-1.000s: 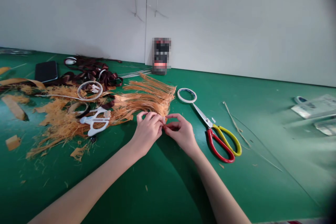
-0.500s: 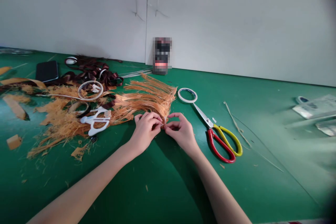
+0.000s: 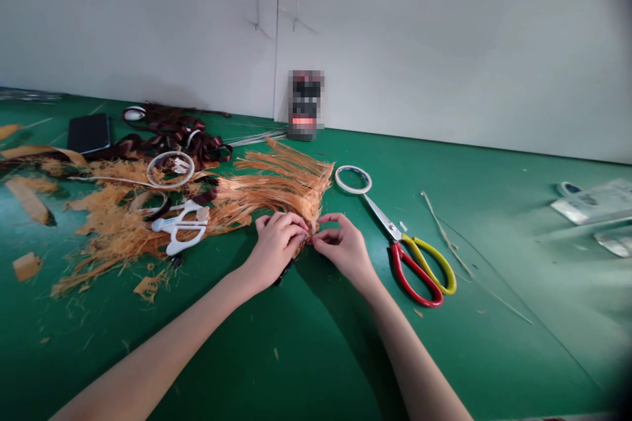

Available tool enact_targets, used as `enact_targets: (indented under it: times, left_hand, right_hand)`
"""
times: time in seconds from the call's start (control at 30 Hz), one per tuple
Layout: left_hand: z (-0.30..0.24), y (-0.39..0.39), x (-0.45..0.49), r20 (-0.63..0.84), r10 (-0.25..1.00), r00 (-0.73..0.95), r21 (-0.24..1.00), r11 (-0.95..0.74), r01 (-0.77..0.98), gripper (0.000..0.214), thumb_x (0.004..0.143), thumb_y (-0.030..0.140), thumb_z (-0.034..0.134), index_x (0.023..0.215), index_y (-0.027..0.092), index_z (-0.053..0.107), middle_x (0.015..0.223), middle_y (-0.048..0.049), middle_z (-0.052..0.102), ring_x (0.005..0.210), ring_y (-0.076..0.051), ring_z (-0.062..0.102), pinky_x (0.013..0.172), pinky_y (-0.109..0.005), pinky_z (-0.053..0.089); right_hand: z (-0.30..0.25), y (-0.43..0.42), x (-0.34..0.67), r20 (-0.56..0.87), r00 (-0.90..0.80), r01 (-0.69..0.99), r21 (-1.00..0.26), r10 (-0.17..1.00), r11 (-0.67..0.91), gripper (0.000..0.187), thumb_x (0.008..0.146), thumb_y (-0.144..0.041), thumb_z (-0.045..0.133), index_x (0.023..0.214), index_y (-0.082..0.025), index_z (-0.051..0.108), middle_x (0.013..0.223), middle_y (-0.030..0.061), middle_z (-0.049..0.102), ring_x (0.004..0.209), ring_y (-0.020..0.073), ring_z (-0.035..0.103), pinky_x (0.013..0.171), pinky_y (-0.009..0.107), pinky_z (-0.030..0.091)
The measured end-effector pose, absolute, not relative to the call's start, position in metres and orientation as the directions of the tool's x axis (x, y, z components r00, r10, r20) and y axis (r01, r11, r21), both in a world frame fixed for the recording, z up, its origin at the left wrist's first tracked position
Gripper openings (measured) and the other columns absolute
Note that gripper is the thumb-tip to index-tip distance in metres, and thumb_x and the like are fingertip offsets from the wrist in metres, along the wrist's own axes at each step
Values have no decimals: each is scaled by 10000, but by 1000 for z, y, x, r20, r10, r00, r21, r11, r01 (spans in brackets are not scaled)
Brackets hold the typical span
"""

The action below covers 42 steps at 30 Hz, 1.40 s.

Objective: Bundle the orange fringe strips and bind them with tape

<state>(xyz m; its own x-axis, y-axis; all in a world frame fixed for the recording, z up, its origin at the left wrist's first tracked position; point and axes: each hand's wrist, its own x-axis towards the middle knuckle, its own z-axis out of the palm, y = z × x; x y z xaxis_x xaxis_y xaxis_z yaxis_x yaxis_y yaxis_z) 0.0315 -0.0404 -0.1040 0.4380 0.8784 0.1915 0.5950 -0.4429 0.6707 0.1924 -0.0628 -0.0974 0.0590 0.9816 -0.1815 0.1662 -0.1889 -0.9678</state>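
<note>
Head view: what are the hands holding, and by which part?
The left hand and right hand both pinch a bunch of orange fibres at its narrow gathered end, between their fingers.

Over the last second the left hand (image 3: 277, 247) has lowered its fingers flatter, and a small gap has opened between it and the right hand (image 3: 344, 248) at the near end of the bundle of orange fibres (image 3: 276, 194). A pale tip (image 3: 313, 227) now stands up between the two hands, and a dark tip (image 3: 283, 273) has come into sight just under the left hand, where none showed before. The roll of tape (image 3: 353, 179) and everything else on the tabletop (image 3: 494, 355) sit a touch further right in the wearer's view.
</note>
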Motion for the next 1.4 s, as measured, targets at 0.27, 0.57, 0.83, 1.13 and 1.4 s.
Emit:
enact_targets:
  times: [0.27,0.57,0.83,1.13,1.4]
  left_hand:
    - [-97,-45,25,266,785,560,527,-605,598,257,846,91,486,878,249,687,1081,-7,636,1057,-218,510,912,-457,245]
    - [-98,-49,23,329,664,672,328,-747,578,295,772,138,504,983,246,680,1076,-38,664,1037,-244,530,903,-480,257]
    - [-106,-45,23,489,654,578,392,-756,524,202,816,125,538,843,244,700,917,37,741,854,-160,650,925,-437,285]
    - [-103,-43,22,455,659,599,383,-752,536,161,808,143,549,783,230,681,914,44,743,838,-176,645,915,-441,314]
    - [-106,-42,22,474,638,606,370,-769,521,113,779,147,555,712,186,638,851,23,730,843,-173,637,953,-441,304]
  right_hand:
    - [-93,-66,199,-175,1,294,-941,985,-167,248,721,-317,643,931,-211,561,669,4,692,557,147,613,514,242,418]
    - [-94,-68,209,43,47,613,-790,998,6,108,763,-303,593,788,-210,642,511,-50,471,473,114,429,482,247,319]
    - [-96,-68,212,23,80,661,-750,997,-35,160,754,-370,643,751,-213,673,512,-33,499,487,124,430,493,261,322]
    - [-94,-68,208,357,151,727,-672,922,141,130,781,-310,671,851,-203,694,970,82,540,880,208,545,722,337,476]
    - [-115,-69,194,353,-71,781,-563,933,272,99,776,-120,644,760,-203,697,859,50,553,820,191,526,743,331,483]
